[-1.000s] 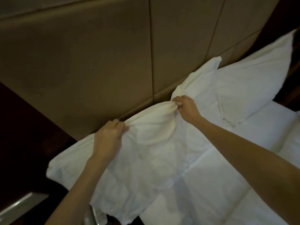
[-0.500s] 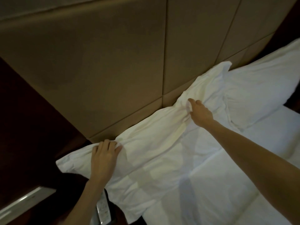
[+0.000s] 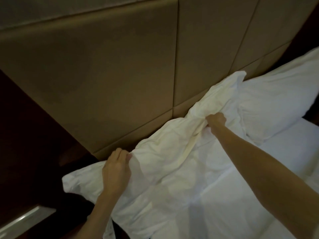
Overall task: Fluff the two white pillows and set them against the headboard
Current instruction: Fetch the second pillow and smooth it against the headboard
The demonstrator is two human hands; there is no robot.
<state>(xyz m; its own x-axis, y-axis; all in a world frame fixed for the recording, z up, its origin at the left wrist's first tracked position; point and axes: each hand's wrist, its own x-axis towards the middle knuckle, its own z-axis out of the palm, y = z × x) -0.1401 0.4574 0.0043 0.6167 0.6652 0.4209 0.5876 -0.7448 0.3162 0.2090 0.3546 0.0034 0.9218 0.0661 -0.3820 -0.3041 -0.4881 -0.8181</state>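
head view: left hand (image 3: pixel 116 171) clenched on the top edge of the near pillow (image 3: pixel 165 163), right hand (image 3: pixel 215 120) fisted into a bunch of its fabric further along. near pillow lies slumped along the base of the headboard (image 3: pixel 120 75), far pillow (image 3: pixel 276 94) propped beside it, corners overlapping. risks: both grips look like cover only, so a shake may shift the case not the filling; left end overhangs the bed edge, could slide off on release

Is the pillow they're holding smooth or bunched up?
Bunched up: the near pillow is creased, its top edge gathered in the left hand and right hand.
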